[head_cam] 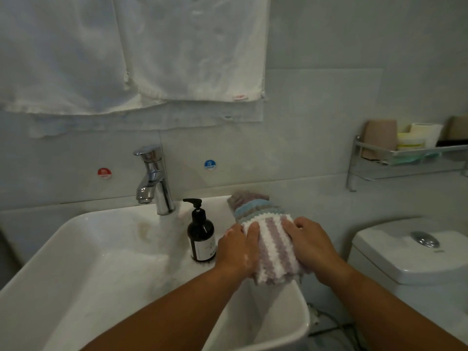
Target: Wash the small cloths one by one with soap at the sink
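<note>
The striped cloth (274,245) is white and purple. It lies on top of the pile of cloths (253,206), on the flat surface at the right side of the sink (106,262). Its long side runs from far to near, and its near end hangs a little over the edge.

Both hands are on it. The left hand (238,247) has its grip curled over the left edge of the cloth. The right hand (311,247) has its grip curled over the right edge. So the cloth sits between the two hands, and each hand holds one long side. The left hand has small white spots on it, maybe foam.

The bowl of the sink is to the left of the cloth, so I think the cloth has to go left to get washed. The left hand is the nearer one to the bowl. The soap bottle (201,236) stands just beside the left hand, between the cloth and the bowl. It could get bumped if the cloth swings low. The tap (154,178) is behind the bottle. No water can be seen coming from it.

To the right is a toilet tank (405,254). White towels (126,46) hang on the wall above, and a wall shelf (405,158) holds some small things.
</note>
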Demonstrator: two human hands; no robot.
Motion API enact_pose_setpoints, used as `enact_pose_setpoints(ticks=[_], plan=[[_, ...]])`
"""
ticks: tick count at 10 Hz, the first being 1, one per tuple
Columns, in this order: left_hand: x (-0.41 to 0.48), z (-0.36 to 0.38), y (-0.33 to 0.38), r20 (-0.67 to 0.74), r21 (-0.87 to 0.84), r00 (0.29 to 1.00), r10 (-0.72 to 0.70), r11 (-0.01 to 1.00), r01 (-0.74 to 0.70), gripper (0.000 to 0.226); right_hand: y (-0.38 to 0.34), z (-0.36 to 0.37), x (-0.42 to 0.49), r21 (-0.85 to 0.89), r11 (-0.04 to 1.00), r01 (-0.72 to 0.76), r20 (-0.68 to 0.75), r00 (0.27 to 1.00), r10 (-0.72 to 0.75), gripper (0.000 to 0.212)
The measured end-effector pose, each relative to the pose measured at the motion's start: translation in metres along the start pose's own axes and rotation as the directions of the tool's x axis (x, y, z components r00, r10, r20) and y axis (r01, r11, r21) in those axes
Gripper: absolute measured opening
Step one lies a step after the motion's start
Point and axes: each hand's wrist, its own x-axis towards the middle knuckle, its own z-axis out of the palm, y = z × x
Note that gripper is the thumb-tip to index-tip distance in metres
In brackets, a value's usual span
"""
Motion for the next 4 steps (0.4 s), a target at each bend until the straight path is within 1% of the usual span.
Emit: enact_pose_setpoints(ticks=[1,2,3,4], plan=[[-0.002,0.002,0.001,-0.002,0.031,1.0,0.005,1.0,-0.005,0.051,0.006,0.006,-0.003,0.043,0.999,0.006,-0.009,1.0,-0.005,0.044],[-0.004,0.002,0.002,-0.002,0.036,1.0,-0.007,0.999,0.007,0.051,0.012,0.006,-0.008,0.036,0.999,0.017,-0.016,1.0,-0.016,0.042],[-0.006,-0.006,0.003,0.054,-0.021,0.998,-0.038,0.999,0.039,0.048,0.02,0.0,-0.01,-0.035,0.999,0.005,0.006,1.0,-0.004,0.036],[-0.012,-0.028,0.005,0.205,-0.102,0.975,-0.09,0.988,0.113,0.041,0.017,-0.018,-0.016,-0.107,0.994,0.005,-0.017,1.0,-0.007,0.031]])
